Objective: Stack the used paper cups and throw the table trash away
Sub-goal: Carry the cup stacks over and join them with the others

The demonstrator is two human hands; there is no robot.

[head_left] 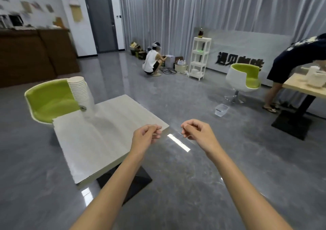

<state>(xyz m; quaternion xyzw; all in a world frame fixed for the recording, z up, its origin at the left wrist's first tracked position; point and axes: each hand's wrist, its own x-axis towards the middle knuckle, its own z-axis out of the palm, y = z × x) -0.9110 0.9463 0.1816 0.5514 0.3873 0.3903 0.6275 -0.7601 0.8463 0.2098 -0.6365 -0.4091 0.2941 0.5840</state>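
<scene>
As it tapers, cup stack (78, 88), tall, white

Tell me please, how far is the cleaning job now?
Done, it seems: the cups stand in one stack at the far corner of the table. In hand: the left hand and right hand hover by its right corner with curled fingers, perhaps pinching something thin and clear; I cannot tell. Left: throwing away the trash, and perhaps the stack.
</scene>
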